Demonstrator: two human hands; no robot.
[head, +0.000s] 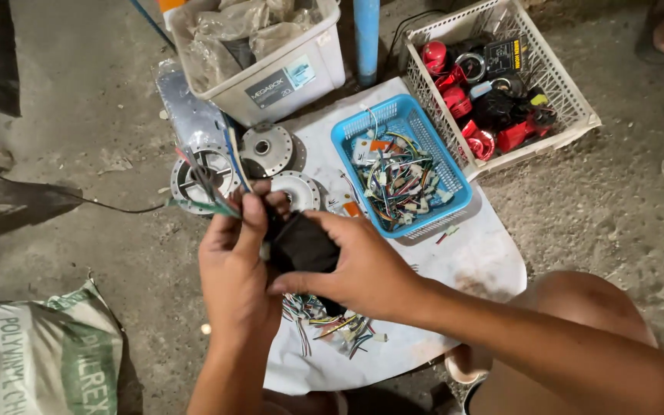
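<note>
Both hands, left hand point(232, 257) pinching wire bundle point(209, 192), right hand point(363, 269) gripping black module point(301, 244) above white sheet point(470, 253), are risking snapped leads if tugged hard.

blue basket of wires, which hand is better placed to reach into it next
Right, probably. The right hand grips the black part on the side nearer the blue basket. The left hand pinches the wire bundle on the far side, near the metal discs.

Small basket point(459, 201) of wire connectors point(400, 180) rests on the sheet point(478, 253), with the larger basket point(578, 115) of parts to its right. Left of it lie three metal discs point(267, 150) (one partly under wires), the lidless bin point(301, 73) behind them, the sack point(36, 357) nearest left.
</note>
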